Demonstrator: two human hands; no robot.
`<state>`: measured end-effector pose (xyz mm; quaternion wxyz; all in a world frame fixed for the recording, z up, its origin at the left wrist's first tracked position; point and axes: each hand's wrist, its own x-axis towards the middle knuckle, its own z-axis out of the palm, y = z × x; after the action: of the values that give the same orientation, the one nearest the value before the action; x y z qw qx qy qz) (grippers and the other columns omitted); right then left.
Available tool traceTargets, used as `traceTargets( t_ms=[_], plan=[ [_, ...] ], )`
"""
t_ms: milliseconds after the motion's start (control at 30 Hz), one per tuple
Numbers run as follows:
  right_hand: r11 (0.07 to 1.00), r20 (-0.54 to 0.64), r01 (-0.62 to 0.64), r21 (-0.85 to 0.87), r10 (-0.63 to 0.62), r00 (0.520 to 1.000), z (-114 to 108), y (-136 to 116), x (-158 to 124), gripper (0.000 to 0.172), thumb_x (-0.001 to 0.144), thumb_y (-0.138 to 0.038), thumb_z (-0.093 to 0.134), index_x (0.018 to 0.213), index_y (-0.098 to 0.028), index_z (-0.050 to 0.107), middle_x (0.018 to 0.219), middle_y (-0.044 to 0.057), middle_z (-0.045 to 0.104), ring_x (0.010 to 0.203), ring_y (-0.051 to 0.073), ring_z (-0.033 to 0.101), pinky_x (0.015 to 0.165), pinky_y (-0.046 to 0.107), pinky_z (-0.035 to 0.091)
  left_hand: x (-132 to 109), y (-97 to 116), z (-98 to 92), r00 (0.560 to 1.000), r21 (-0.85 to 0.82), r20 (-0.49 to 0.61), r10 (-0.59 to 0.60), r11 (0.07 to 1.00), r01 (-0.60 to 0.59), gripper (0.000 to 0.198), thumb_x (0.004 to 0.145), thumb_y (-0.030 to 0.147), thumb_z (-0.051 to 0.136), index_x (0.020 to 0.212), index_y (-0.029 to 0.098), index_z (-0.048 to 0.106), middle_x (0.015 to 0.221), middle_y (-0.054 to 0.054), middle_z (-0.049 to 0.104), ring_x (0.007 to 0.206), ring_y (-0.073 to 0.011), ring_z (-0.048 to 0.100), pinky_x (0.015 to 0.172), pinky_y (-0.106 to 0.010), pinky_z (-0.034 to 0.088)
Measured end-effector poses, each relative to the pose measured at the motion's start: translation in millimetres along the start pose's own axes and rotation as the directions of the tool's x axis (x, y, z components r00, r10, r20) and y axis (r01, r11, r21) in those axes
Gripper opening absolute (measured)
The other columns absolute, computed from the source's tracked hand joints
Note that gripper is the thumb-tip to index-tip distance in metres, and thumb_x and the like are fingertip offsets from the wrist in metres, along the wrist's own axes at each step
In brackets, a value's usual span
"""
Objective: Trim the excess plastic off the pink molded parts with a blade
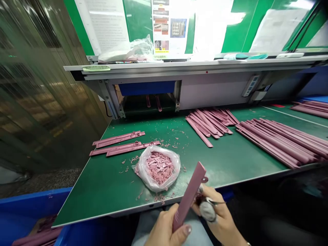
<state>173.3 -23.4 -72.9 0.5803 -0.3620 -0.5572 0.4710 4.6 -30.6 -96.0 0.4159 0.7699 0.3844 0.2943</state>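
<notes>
My left hand (167, 229) is shut around the lower end of a long pink plastic strip (189, 195), which stands tilted up over the table's front edge. My right hand (216, 215) grips a small metal-bladed trimming tool (208, 202) against the strip's upper side. A grey wrap covers part of its fingers, and the blade is partly hidden. Left of my hands lies a clear plastic bag (156, 169) holding pink scraps. Several loose shavings are strewn around it on the green mat (107, 184).
Four pink strips (120, 143) lie at the left of the mat. Piles of pink strips (208, 124) (279, 141) lie further right and back. A blue bin (33, 212) with pink pieces sits below the left edge. A metal shelf (192, 68) spans the back.
</notes>
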Motion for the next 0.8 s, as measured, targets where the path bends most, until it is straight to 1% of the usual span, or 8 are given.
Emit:
traceTargets(
  t_ms=[100,300,367,433,500,567,667,800],
  plan=[
    [0.971,0.063,0.052,-0.232,-0.038,0.997,-9.1,-6.8,1.0,0.03,0.086,-0.045,0.059,0.07,-0.02,0.059,0.061,0.0,0.048,0.058,0.014,0.043,0.055,0.027,0.04,2.0,4.6,17.9,0.995,-0.098,-0.005,-0.096,0.991,0.095,0.051,0.089,0.06,0.039,0.094,0.015,0.062,0.064,-0.001,0.053,0.058,-0.0154,0.046,0.057,-0.025,0.038],
    [0.907,-0.043,0.093,-0.41,-0.121,0.992,-5.0,1.5,-5.5,0.032,0.092,-0.031,0.051,0.063,-0.019,0.046,0.06,-0.003,0.044,0.055,0.011,0.038,0.054,0.024,0.031,1.1,6.8,23.6,0.902,-0.077,-0.29,-0.319,0.947,0.311,0.029,0.083,0.049,0.056,0.082,0.02,0.057,0.064,-0.002,0.055,0.056,-0.0175,0.049,0.056,-0.027,0.037],
    [0.938,-0.021,0.071,-0.338,-0.083,0.996,-2.9,2.0,-2.6,0.033,0.093,-0.033,0.05,0.063,-0.019,0.047,0.059,-0.003,0.043,0.054,0.011,0.037,0.053,0.023,0.031,-3.7,9.4,21.9,0.921,-0.315,-0.174,-0.348,0.906,0.283,0.034,0.081,0.054,0.057,0.078,0.021,0.053,0.054,0.003,0.047,0.046,-0.0122,0.039,0.047,-0.024,0.032],
    [0.963,0.035,0.059,-0.265,-0.052,0.998,-2.6,-1.4,9.1,0.033,0.096,-0.035,0.042,0.069,-0.018,0.053,0.057,-0.003,0.042,0.052,0.011,0.036,0.051,0.023,0.033,-9.3,12.7,17.7,0.943,-0.596,0.036,-0.331,0.751,0.286,0.043,0.084,0.064,0.047,0.075,0.021,0.048,0.046,0.008,0.033,0.036,-0.0074,0.023,0.038,-0.02,0.023],
    [0.92,0.118,0.092,-0.381,-0.051,0.992,-3.6,-6.2,28.6,0.027,0.097,-0.031,0.039,0.087,-0.017,0.06,0.062,-0.001,0.05,0.054,0.012,0.043,0.054,0.023,0.037,-13.4,15.4,8.9,0.942,-0.749,0.069,-0.33,0.606,0.267,0.047,0.088,0.066,0.035,0.078,0.021,0.046,0.044,0.011,0.027,0.032,-0.0047,0.013,0.034,-0.018,0.018],
    [0.722,0.202,0.132,-0.679,0.011,0.979,-4.3,-10.5,50.0,0.024,0.092,-0.02,0.042,0.11,-0.016,0.058,0.08,0.005,0.061,0.068,0.017,0.053,0.064,0.027,0.042,-14.7,18.0,-5.6,0.917,-0.778,-0.138,-0.375,0.613,0.134,0.043,0.092,0.06,0.035,0.087,0.02,0.051,0.05,0.009,0.036,0.032,-0.0031,0.018,0.035,-0.017,0.021],
    [0.343,0.221,0.151,-0.927,0.174,0.96,-1.3,-17.3,68.3,0.038,0.082,-0.008,0.044,0.12,-0.012,0.051,0.098,0.013,0.063,0.083,0.022,0.058,0.069,0.03,0.043,-12.4,25.1,-33.1,0.783,-0.688,-0.495,-0.378,0.721,-0.087,0.033,0.092,0.048,0.048,0.1,0.018,0.058,0.069,0.004,0.048,0.042,-0.0026,0.032,0.039,-0.015,0.026],
    [0.248,0.326,0.267,-0.931,0.238,0.915,11.4,-33.9,52.3,0.034,0.072,-0.001,0.04,0.1,-0.014,0.055,0.092,0.01,0.062,0.082,0.022,0.057,0.067,0.029,0.04,-4.9,43.1,-61.2,0.592,-0.443,-0.784,-0.187,0.836,-0.323,0.041,0.09,0.053,0.049,0.104,0.016,0.061,0.066,0.003,0.045,0.043,-0.004,0.032,0.038,-0.017,0.027]
  ],
)
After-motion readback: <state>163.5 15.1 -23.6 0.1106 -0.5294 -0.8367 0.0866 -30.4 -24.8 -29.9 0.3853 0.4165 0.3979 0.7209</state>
